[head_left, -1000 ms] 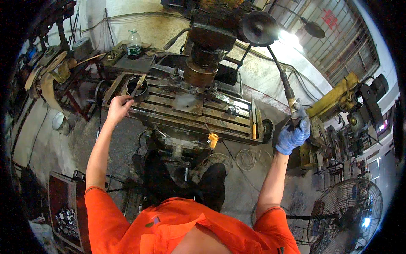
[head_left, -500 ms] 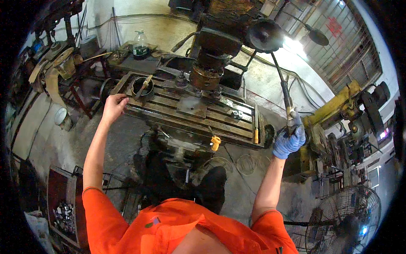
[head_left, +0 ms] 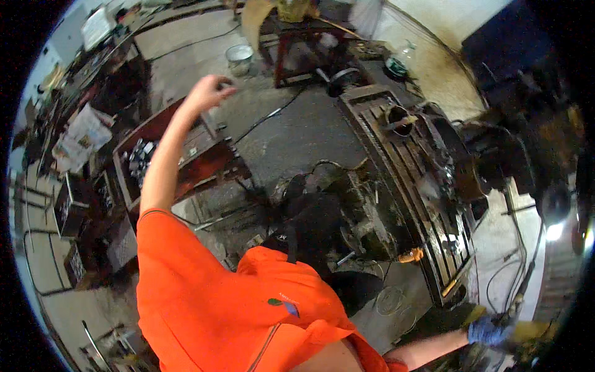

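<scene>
Left hand (head_left: 207, 93) is up in the air, fingers loosely curled on nothing; gloved right hand (head_left: 489, 330) is clenched round the long lever (head_left: 527, 282).

A slotted machine table (head_left: 396, 167) runs along the right, with a dark round cup (head_left: 400, 119) near its far end and a yellow-handled tool (head_left: 455, 282) at its near edge. A white bucket (head_left: 239, 57) stands on the concrete floor (head_left: 297, 133) near the top. At the left, a red-brown tray (head_left: 186, 158) holds small metal parts (head_left: 139, 158), with crumpled paper (head_left: 80, 133) beside it.
</scene>
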Motion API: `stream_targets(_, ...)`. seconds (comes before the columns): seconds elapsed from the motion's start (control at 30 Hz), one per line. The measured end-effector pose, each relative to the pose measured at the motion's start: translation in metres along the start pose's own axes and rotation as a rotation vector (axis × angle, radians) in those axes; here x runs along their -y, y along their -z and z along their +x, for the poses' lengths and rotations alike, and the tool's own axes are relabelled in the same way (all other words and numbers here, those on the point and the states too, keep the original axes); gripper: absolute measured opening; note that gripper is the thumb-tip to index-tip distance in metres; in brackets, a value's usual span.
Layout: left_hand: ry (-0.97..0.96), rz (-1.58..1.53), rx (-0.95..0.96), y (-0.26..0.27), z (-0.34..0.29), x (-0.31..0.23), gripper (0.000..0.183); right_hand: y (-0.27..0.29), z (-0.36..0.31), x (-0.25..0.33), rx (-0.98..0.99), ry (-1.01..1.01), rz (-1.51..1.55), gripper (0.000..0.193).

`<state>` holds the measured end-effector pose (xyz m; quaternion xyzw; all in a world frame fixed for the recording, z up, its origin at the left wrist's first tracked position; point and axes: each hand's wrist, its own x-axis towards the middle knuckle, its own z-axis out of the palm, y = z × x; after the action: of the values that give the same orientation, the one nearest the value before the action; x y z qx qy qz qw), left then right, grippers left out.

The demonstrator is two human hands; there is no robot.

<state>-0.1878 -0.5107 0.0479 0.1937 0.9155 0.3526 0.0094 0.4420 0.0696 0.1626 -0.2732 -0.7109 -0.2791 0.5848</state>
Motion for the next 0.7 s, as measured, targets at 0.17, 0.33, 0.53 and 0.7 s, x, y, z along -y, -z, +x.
stream_targets(0.17,0.357,0.25,-0.402,0.086,-0.095,0.142,0.035,-0.016,0.026,0.023,-0.146,0.056,0.068,0.015)
stream_targets(0.33,0.653,0.202,-0.354,0.085,-0.147,0.205,0.034,-0.016,0.048,0.074,-0.258,-0.024,0.226,0.025)
stream_targets(0.53,0.724,0.694,-0.219,0.051,-0.153,0.199,0.033,-0.015,0.061,0.026,-0.188,0.15,-0.124,0.023)
stream_targets(0.7,0.648,0.899,-0.073,0.033,-0.138,0.22,0.016,0.007,0.092,-0.039,-0.037,0.429,-0.845,0.027)
